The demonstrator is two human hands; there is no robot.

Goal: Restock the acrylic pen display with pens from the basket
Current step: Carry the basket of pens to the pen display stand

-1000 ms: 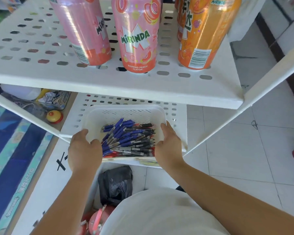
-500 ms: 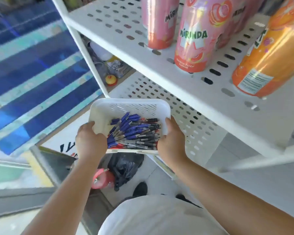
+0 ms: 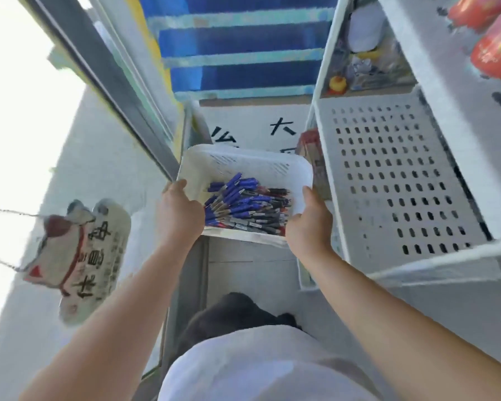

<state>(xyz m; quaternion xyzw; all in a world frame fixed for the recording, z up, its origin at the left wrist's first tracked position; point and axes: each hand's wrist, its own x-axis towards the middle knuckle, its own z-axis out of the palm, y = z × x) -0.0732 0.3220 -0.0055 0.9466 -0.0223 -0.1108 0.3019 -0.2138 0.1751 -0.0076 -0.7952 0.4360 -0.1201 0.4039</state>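
Rack: a white perforated metal shelf rack (image 3: 388, 183) is standing on your right, with hard painted edges and rows of oblong punched holes. Risk: the basket corner is hanging just beside the rack's front edge, and clipping it could jolt the load.
Sign: a cat-shaped printed hanging sign (image 3: 78, 250) is dangling on thin cords to your left, well apart from the basket. Low snag risk.
Basket: you are holding a white slotted plastic basket (image 3: 243, 163) in the air between the rack and a grey door frame, with nothing under it. It has rounded corners and thin walls that are probably bendy. Risk: it could flex or tip if one grip is slipping.
Hands: your left hand (image 3: 180, 212) is gripping the near-left rim and your right hand (image 3: 307, 224) the near-right rim, so both are full.
Pens: blue and black plastic pens (image 3: 249, 206) are lying in a loose heap toward the near wall. Their round, smooth barrels are likely rolling easily, so a tilt could spill them.
Display: the acrylic display is not showing, so restocking is apparently not started.
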